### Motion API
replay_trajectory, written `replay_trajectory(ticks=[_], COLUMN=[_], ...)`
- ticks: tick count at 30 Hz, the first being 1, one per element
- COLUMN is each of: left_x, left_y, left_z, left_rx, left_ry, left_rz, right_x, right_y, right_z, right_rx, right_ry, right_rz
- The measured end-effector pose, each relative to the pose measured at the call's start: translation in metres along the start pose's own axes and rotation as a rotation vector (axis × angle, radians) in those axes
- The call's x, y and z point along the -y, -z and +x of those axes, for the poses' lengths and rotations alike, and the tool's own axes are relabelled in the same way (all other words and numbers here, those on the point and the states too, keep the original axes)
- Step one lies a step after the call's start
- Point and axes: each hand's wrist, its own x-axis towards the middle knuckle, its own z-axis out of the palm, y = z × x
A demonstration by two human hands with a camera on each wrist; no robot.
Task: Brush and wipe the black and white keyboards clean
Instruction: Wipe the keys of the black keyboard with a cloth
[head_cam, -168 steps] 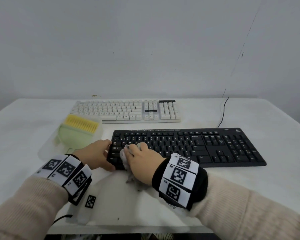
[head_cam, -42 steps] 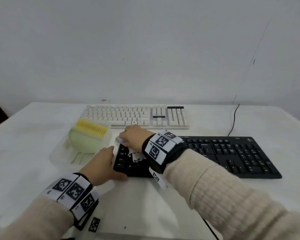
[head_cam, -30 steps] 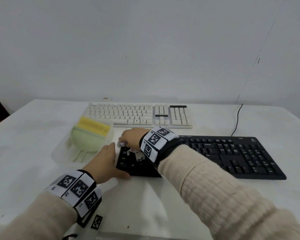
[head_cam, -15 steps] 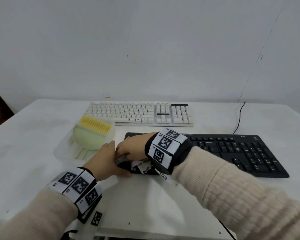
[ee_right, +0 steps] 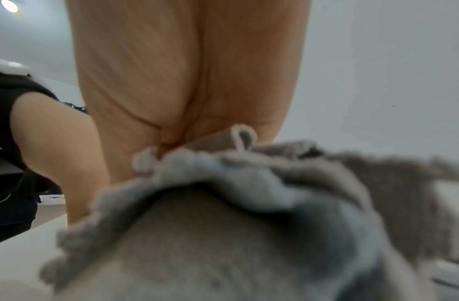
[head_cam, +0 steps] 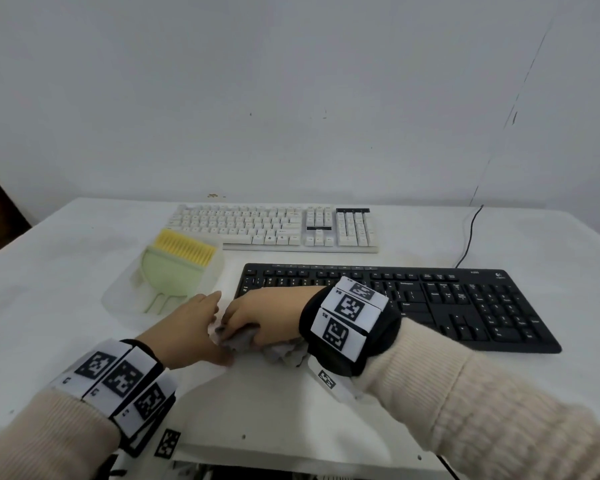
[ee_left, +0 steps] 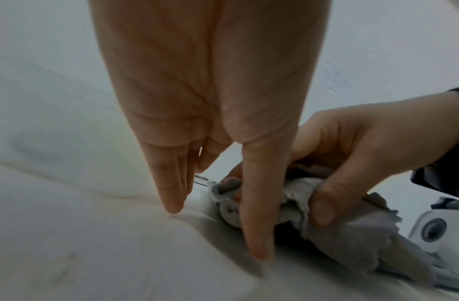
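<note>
On the white desk (head_cam: 49,278), everything is placed here relative to the black keyboard (head_cam: 447,299). Left of its far left corner lies a clear tray (head_cam: 118,299) carrying a pale green brush with yellow bristles (head_cam: 174,268). Just off the keyboard's near left corner, the left hand (head_cam: 191,327) rests with straight fingers (ee_left: 169,189) pointing down onto the desk cloth, its grip slack and holding nothing; its thumb lies against the rag. At that same corner the right hand (head_cam: 267,317) curls its fingers and thumb around a crumpled grey rag (head_cam: 243,341), a tight grip, pressing the rag onto the keyboard's left end, which is hidden beneath it. Beyond the black keyboard's far edge lies the white keyboard (head_cam: 274,226), parallel to it and apart. From the black keyboard's far right side a black cable (head_cam: 470,237) runs away to the wall.
</note>
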Motion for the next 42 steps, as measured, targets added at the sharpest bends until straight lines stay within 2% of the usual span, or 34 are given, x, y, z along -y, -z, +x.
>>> replay_trajectory(ticks=[4, 8, 13, 16, 22, 26, 30, 35, 42], left_x=[-0.008, -0.013, -0.017, -0.022, -0.035, -0.037, -0.037, -0.032, -0.012], left_y=[-0.005, -0.003, -0.011, -0.017, -0.022, -0.028, -0.026, -0.008, 0.043], left_z=[-0.007, -0.009, -0.008, -0.008, -0.012, -0.012, -0.014, -0.014, -0.011], left_rx=[0.035, 0.008, -0.062, -0.140, -0.264, -0.273, -0.230, -0.175, -0.069], left_ry=[-0.075, -0.194, -0.103, -0.082, -0.097, -0.119, -0.126, -0.176, -0.251], left_rz=[-0.077, -0.200, -0.029, -0.015, -0.155, -0.188, -0.240, -0.229, -0.207], right_x=[-0.001, -0.005, -0.001, 0.000, 0.002, 0.002, 0.004, -0.003, -0.010], right_y=[-0.003, -0.013, -0.021, -0.022, -0.017, -0.013, -0.007, 0.005, 0.027], right_z=[-0.020, -0.033, -0.040, -0.043, -0.054, -0.062, -0.065, -0.071, -0.059], right_rx=[-0.093, -0.199, -0.308, -0.336, -0.349, -0.320, -0.346, -0.442, -0.576], right_ry=[-0.031, -0.195, -0.316, -0.406, -0.357, -0.352, -0.350, -0.410, -0.528], right_rz=[0.157, 0.399, 0.421, 0.465, 0.580, 0.635, 0.808, 0.823, 0.873])
